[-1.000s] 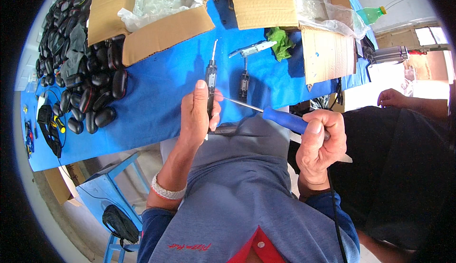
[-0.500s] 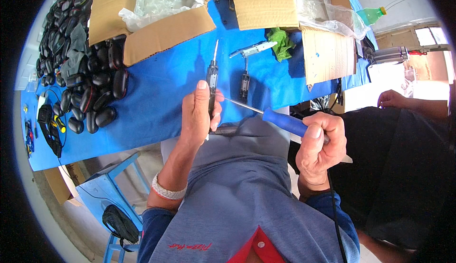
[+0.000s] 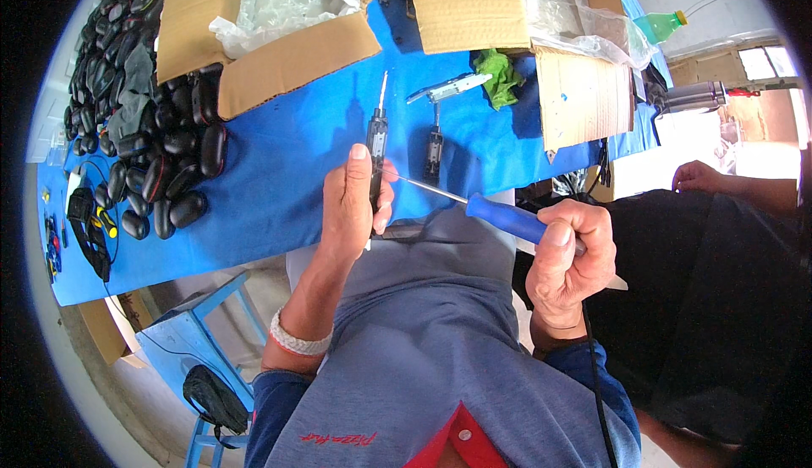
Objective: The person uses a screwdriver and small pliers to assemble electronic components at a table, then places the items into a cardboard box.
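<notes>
Upright in my left hand (image 3: 347,202) is a slim black device (image 3: 378,142) with grey panels and a thin metal shaft at its top; my thumb lies along its side and my fingers wrap behind it. My right hand (image 3: 571,252) grips a screwdriver (image 3: 507,218) by its blue handle. The screwdriver's shaft slants up and left, its tip at the device's side by my left fingers; the exact contact is too small to make out. Beyond, on the blue cloth, lie a similar black device (image 3: 435,151) and a pale elongated part (image 3: 457,87), which touches a crumpled green cloth (image 3: 501,77).
Many black oval cases (image 3: 179,142) are heaped at the left. Two open cardboard boxes (image 3: 296,62) with plastic wrapping stand at the back. A blue stool (image 3: 173,345) is below the table's left edge. Another person's hand (image 3: 698,176) shows at the right.
Almost nothing differs. Both hands keep the same grip and position, and the screwdriver tip stays at the device's side; the view has shifted very slightly.
</notes>
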